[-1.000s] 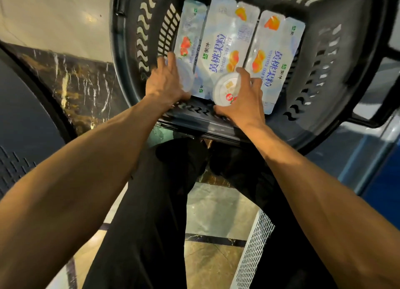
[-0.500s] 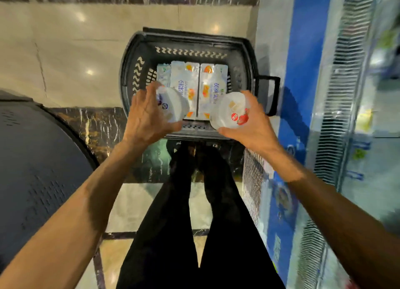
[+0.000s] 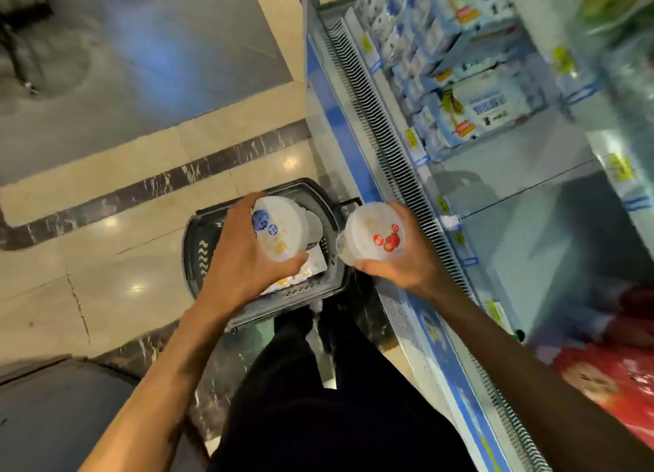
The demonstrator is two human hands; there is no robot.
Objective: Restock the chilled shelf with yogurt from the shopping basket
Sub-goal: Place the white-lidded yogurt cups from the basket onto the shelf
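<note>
Gripping a blueberry yogurt cup [image 3: 281, 232], the left hand [image 3: 244, 259] hovers above the shopping basket [image 3: 198, 255]; the right hand [image 3: 400, 263] clasps a strawberry yogurt cup [image 3: 371, 234] beside it.

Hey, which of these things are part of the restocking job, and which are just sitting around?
Job: blueberry yogurt cup in left hand; strawberry yogurt cup in right hand; shopping basket; chilled shelf.
Sitting around: blue-and-white cartons; red packets.

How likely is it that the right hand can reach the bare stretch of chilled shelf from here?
Probably yes. The right hand, gripping the strawberry yogurt cup, hangs beside the cooler's open front, and nothing visible stands between it and the bare shelf stretch. The view is blurred, though.
</note>
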